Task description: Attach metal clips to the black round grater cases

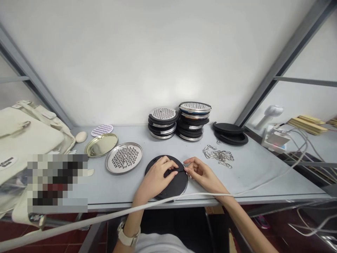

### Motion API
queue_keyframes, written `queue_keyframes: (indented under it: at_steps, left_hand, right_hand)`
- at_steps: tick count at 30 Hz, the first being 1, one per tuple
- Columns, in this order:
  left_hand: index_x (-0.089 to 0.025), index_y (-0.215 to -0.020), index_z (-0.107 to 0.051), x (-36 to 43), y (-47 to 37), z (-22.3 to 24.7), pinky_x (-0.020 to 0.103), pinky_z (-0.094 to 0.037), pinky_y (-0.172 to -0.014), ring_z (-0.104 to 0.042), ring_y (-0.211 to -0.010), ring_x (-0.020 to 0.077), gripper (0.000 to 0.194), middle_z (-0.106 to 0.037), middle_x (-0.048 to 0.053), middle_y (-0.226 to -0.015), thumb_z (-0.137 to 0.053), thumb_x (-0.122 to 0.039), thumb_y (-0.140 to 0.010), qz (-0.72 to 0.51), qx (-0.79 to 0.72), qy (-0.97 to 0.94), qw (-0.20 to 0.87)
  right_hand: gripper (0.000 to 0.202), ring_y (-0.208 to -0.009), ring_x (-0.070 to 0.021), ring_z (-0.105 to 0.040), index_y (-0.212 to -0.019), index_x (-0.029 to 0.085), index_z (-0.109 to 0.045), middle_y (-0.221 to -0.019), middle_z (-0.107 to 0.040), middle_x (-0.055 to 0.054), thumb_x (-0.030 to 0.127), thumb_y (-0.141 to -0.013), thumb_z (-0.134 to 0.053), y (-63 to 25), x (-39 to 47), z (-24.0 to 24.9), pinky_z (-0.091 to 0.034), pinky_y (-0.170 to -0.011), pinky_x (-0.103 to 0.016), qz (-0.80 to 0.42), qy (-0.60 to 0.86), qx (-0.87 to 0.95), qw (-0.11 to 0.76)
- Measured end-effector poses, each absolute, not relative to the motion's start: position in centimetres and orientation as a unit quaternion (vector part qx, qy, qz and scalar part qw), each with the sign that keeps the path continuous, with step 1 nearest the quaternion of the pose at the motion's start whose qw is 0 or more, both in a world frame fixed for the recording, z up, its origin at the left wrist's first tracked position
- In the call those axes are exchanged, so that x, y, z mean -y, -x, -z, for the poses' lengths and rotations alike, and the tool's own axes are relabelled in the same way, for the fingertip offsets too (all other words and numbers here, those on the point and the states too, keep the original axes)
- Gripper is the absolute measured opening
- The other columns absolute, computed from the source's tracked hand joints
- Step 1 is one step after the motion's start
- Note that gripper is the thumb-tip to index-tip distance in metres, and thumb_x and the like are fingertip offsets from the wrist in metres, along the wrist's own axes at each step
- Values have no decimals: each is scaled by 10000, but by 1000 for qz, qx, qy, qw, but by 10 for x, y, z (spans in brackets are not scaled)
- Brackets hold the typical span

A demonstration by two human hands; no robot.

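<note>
Cable [105, 218] across forearms [242, 218]; graters [163, 114] stacked beyond hands [158, 175] [202, 174].

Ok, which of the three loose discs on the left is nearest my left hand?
The silver grater disc; the plain gold disc and the purple-and-white disc both lie farther from your left hand.

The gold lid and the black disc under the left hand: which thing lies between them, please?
In the head view, a silver grater plate lies between the gold lid and the black disc.
</note>
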State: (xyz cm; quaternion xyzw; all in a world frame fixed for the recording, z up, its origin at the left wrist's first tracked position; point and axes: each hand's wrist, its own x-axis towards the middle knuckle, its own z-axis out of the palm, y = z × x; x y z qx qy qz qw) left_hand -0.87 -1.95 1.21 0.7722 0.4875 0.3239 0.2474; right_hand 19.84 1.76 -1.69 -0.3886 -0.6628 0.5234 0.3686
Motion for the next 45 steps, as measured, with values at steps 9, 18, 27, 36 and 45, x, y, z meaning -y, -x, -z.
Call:
queue_keyframes:
  at_steps: [9,18,27,36,45]
  left_hand:
    - [-251,-1008,-636,19,8,-12,282,-438,-861,-563,-952,158,152,-570,7,-990,-558,-201,-889,-334,-486,-770,246]
    - [-242,-1001,-641,19,8,-13,301,-446,-863,-568,-953,172,154,-575,20,-984,-550,-197,-886,-338,-483,-769,248]
    - [-244,-1013,-635,19,8,-12,294,-441,-877,-566,-971,168,158,-569,17,-1003,-549,-194,-890,-334,-483,-770,249]
    - [-237,-1011,-637,19,8,-13,309,-446,-884,-568,-971,177,158,-572,28,-1011,-547,-196,-888,-333,-483,-768,256]
    - [-237,-1010,-641,19,8,-12,309,-449,-877,-567,-971,180,163,-575,30,-1001,-545,-194,-885,-335,-482,-770,251]
  right_hand:
    - [343,-746,-137,-548,-1027,182,-561,-804,-575,-11,425,-815,-679,-199,-20,20,-451,-701,-274,-546,385,636,387]
    - [439,-808,-165,-606,-1013,177,-592,-880,-622,-45,463,-721,-750,-200,-21,14,-506,-767,-320,-571,399,612,374]
    - [467,-685,-129,-586,-1041,156,-584,-788,-618,-18,451,-717,-745,-198,-19,16,-485,-695,-298,-571,423,594,377]
    - [408,-646,-133,-574,-946,171,-584,-749,-594,-6,503,-744,-709,-196,-21,21,-488,-595,-269,-556,417,585,419]
    - [322,-560,-117,-528,-894,183,-613,-645,-567,23,488,-802,-667,-195,-20,18,-457,-559,-259,-543,405,614,406]
